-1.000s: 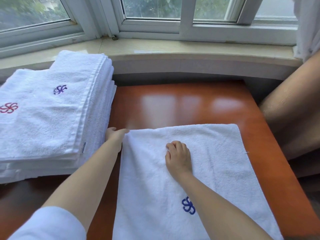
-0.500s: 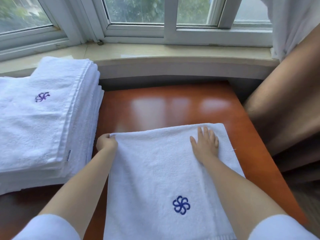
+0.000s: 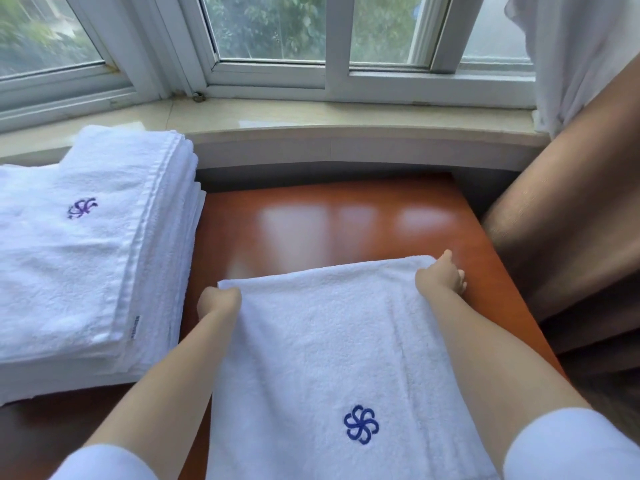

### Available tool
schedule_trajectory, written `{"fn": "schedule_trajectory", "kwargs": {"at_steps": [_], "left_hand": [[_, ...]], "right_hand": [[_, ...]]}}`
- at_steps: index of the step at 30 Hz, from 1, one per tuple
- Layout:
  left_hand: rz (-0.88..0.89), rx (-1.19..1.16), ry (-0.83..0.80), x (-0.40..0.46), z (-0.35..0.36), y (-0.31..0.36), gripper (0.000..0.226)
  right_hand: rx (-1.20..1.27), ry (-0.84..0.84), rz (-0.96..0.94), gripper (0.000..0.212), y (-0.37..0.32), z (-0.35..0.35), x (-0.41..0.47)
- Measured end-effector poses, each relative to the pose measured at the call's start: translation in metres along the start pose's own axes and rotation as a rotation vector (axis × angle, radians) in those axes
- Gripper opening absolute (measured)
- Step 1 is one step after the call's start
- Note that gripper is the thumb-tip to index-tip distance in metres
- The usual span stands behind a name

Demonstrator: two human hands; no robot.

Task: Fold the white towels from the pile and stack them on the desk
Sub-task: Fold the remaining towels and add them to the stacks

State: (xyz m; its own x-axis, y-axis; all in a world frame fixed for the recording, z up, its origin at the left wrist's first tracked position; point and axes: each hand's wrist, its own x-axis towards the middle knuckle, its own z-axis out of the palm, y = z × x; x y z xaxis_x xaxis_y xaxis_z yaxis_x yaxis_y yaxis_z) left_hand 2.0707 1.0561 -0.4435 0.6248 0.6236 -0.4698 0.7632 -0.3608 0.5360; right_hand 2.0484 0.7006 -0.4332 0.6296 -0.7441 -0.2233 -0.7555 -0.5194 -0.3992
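Daylight from the window [image 3: 270, 29] is falling across the reddish desk [image 3: 329, 220], where a white towel [image 3: 318, 358] with a blue flower emblem [image 3: 361, 424] is lying flat, its long axis running from the person's body toward the sill. Both hands are gripping its far edge, the left hand [image 3: 219, 301] curling round the far left corner and the right hand [image 3: 441, 276] pinching the far right corner. That held edge is lying away from the body, so the fold is probably coming back toward the person, while the stack of folded towels [image 3: 90, 251] is sitting just beside the left arm.
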Motion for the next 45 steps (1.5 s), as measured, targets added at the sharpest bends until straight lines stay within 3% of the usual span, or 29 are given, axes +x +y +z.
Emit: {"fn": "schedule_trajectory", "kwargs": {"at_steps": [3, 7, 12, 17, 20, 23, 30, 39, 42, 45], "left_hand": [[0.001, 0.026, -0.075, -0.008, -0.002, 0.002, 0.037], [0.0, 0.034, -0.054, -0.017, -0.016, 0.005, 0.034], [0.266, -0.17, 0.014, -0.031, -0.043, 0.042, 0.033], [0.503, -0.556, 0.133, -0.062, -0.092, 0.101, 0.028], [0.536, -0.702, 0.218, -0.073, -0.12, 0.111, 0.017], [0.505, -0.769, 0.274, -0.085, -0.136, 0.099, 0.023], [0.477, -0.69, 0.27, -0.131, -0.137, 0.012, 0.028], [0.338, -0.261, 0.085, -0.145, -0.112, -0.153, 0.042], [0.326, -0.248, 0.024, -0.137, -0.112, -0.168, 0.035], [0.427, -0.217, -0.038, -0.131, -0.111, -0.16, 0.028]], "right_hand": [[-0.026, -0.026, 0.058, 0.035, -0.005, -0.006, -0.007], [0.091, 0.033, 0.003, 0.033, -0.014, -0.013, -0.023], [0.216, 0.065, -0.169, 0.027, -0.044, -0.06, -0.038], [0.422, 0.444, -0.257, 0.025, -0.092, -0.132, -0.057], [0.452, 0.55, -0.303, 0.02, -0.1, -0.166, -0.068], [0.455, 0.625, -0.333, 0.02, -0.09, -0.178, -0.082], [0.388, 0.676, -0.341, 0.031, -0.014, -0.144, -0.134], [0.236, 0.575, -0.042, 0.029, 0.095, -0.077, -0.216], [0.151, 0.502, -0.035, 0.026, 0.107, -0.069, -0.221], [0.111, 0.463, -0.01, 0.026, 0.106, -0.068, -0.216]]}}
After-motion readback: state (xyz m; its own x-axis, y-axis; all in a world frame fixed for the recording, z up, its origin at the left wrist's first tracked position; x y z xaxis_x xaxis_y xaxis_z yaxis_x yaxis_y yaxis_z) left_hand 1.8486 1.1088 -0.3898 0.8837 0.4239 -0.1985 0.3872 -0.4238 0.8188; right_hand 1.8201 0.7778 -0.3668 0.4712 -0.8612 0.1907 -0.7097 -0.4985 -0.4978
